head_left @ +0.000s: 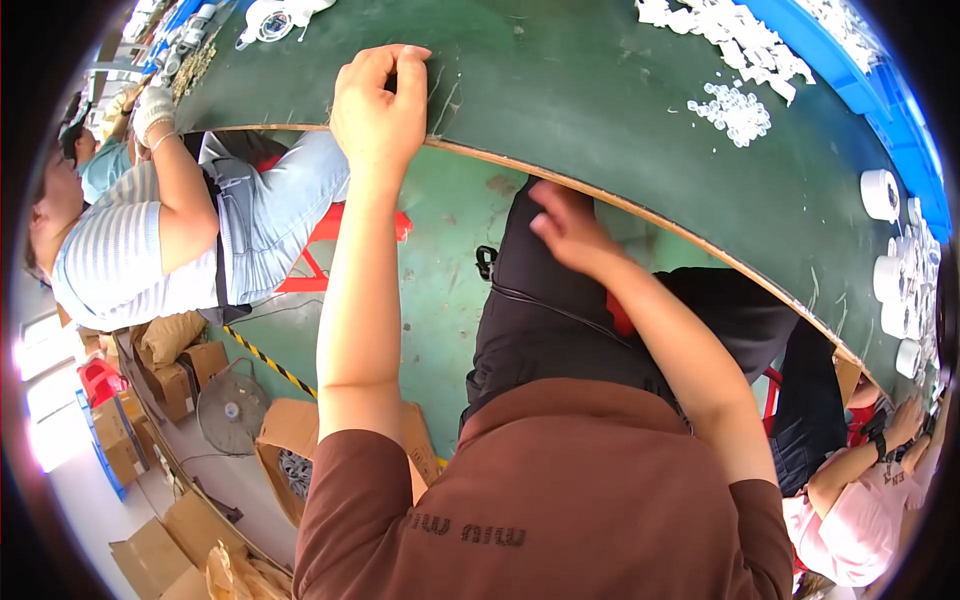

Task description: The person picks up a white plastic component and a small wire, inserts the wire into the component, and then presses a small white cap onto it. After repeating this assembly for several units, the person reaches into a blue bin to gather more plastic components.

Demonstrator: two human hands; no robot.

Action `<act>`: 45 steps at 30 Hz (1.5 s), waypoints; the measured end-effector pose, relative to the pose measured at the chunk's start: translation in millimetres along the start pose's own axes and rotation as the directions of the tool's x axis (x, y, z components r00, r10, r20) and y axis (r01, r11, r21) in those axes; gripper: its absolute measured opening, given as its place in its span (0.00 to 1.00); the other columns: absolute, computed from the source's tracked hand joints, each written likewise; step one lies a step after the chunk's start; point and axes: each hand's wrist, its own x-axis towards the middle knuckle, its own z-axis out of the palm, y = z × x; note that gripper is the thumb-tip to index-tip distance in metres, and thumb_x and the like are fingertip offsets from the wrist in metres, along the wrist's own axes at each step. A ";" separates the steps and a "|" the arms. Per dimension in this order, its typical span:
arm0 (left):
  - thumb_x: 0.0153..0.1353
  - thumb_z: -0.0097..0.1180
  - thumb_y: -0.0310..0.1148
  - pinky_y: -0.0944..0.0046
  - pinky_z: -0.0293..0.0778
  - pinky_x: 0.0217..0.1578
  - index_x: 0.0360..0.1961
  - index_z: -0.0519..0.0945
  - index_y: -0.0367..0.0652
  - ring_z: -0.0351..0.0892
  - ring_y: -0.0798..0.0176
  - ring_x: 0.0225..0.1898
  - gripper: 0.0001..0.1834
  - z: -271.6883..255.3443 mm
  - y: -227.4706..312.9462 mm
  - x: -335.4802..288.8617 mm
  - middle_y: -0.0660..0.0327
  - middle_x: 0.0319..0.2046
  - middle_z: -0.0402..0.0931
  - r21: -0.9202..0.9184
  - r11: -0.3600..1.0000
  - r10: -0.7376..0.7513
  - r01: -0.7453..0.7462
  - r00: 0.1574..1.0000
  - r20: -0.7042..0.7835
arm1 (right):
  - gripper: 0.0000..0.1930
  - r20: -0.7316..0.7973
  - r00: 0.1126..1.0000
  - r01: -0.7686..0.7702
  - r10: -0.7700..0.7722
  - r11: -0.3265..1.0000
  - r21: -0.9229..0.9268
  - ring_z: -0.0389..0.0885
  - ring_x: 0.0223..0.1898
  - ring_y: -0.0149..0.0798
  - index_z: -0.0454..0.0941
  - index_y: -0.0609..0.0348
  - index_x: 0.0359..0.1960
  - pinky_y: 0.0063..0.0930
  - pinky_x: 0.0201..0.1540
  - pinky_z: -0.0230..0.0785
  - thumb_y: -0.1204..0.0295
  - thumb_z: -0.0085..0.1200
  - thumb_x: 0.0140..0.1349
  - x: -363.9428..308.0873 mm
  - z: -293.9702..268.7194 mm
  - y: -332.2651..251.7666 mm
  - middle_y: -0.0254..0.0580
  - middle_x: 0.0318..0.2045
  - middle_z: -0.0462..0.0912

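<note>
My left hand (380, 110) rests at the near edge of the dark green table (560, 110), its fingers curled under and the thumb side toward the right. A dark gap shows between thumb and forefinger; whatever the fingers may hold is hidden. Over my lap, just below the table edge, my right hand (573, 228) is blurred by motion, with thumb and fingers apart and nothing seen in them. Ahead on the right lie a small heap of clear plastic pieces (735, 115) and a larger pile of white plastic parts (735, 40).
A white round part (270, 20) lies at the far left. Blue bins (850, 70) and white round pieces (880, 195) line the right. Co-workers sit at left (120, 240) and right (850, 520). A fan (232, 411) and cardboard boxes (285, 430) stand on the floor.
</note>
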 end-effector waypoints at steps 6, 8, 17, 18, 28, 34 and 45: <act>0.66 0.57 0.38 0.60 0.74 0.42 0.32 0.87 0.49 0.78 0.59 0.37 0.10 -15.9 -9.0 -2.6 0.67 0.33 0.83 0.035 0.999 -0.012 0.012 1.000 -0.001 | 0.15 -0.049 0.978 -0.197 0.202 0.975 0.099 0.84 0.48 0.44 0.81 0.57 0.54 0.38 0.49 0.77 0.64 0.51 0.73 -5.7 -53.7 28.7 0.46 0.47 0.85; 0.66 0.57 0.37 0.60 0.74 0.42 0.32 0.87 0.48 0.78 0.60 0.37 0.10 -19.8 -11.1 -0.5 0.66 0.33 0.83 0.061 0.998 0.006 -0.005 1.000 -0.018 | 0.19 0.322 0.840 -0.542 0.436 0.649 0.534 0.81 0.53 0.41 0.77 0.58 0.60 0.36 0.54 0.75 0.61 0.51 0.74 -13.0 -63.3 2.5 0.46 0.52 0.82; 0.68 0.53 0.21 0.63 0.74 0.50 0.41 0.83 0.33 0.80 0.60 0.44 0.07 -19.6 -6.8 -2.9 0.55 0.41 0.82 -0.219 0.971 0.106 -0.093 0.993 0.046 | 0.21 0.339 0.844 -0.470 0.416 0.878 0.091 0.85 0.44 0.44 0.82 0.61 0.50 0.35 0.51 0.74 0.54 0.54 0.71 -41.3 -106.7 -19.0 0.46 0.36 0.87; 0.68 0.51 0.20 0.62 0.73 0.51 0.40 0.82 0.31 0.79 0.58 0.44 0.07 -22.9 19.4 -6.5 0.54 0.41 0.81 -0.222 0.974 0.055 -0.039 0.996 0.065 | 0.20 0.444 0.798 -0.509 0.407 0.851 0.134 0.85 0.44 0.45 0.82 0.61 0.50 0.37 0.51 0.74 0.55 0.55 0.71 -47.0 -126.5 -33.4 0.45 0.36 0.86; 0.64 0.52 0.23 0.58 0.71 0.48 0.37 0.82 0.35 0.76 0.55 0.44 0.06 2.4 123.6 -37.1 0.50 0.41 0.78 -0.560 0.827 0.231 -0.057 0.941 0.246 | 0.07 -0.449 0.872 -0.196 0.195 0.980 0.044 0.86 0.42 0.39 0.84 0.59 0.45 0.32 0.45 0.77 0.73 0.58 0.69 -134.0 -327.3 -94.4 0.44 0.41 0.87; 0.66 0.51 0.20 0.63 0.71 0.48 0.36 0.81 0.34 0.76 0.59 0.45 0.06 19.0 133.9 -36.9 0.54 0.41 0.78 -0.565 0.825 0.220 0.009 0.916 0.336 | 0.13 -0.744 0.668 -0.555 0.031 0.687 -0.469 0.79 0.54 0.46 0.82 0.59 0.49 0.38 0.59 0.68 0.68 0.61 0.66 -151.1 -432.4 -16.2 0.45 0.45 0.84; 0.64 0.52 0.19 0.63 0.73 0.46 0.36 0.82 0.34 0.78 0.59 0.42 0.06 16.2 129.9 -38.9 0.54 0.39 0.80 -0.500 0.866 0.188 0.015 0.917 0.353 | 0.36 -0.551 0.828 -0.488 0.098 0.610 -0.625 0.68 0.60 0.51 0.76 0.54 0.59 0.45 0.64 0.56 0.59 0.74 0.46 -55.7 -386.2 -2.2 0.45 0.54 0.76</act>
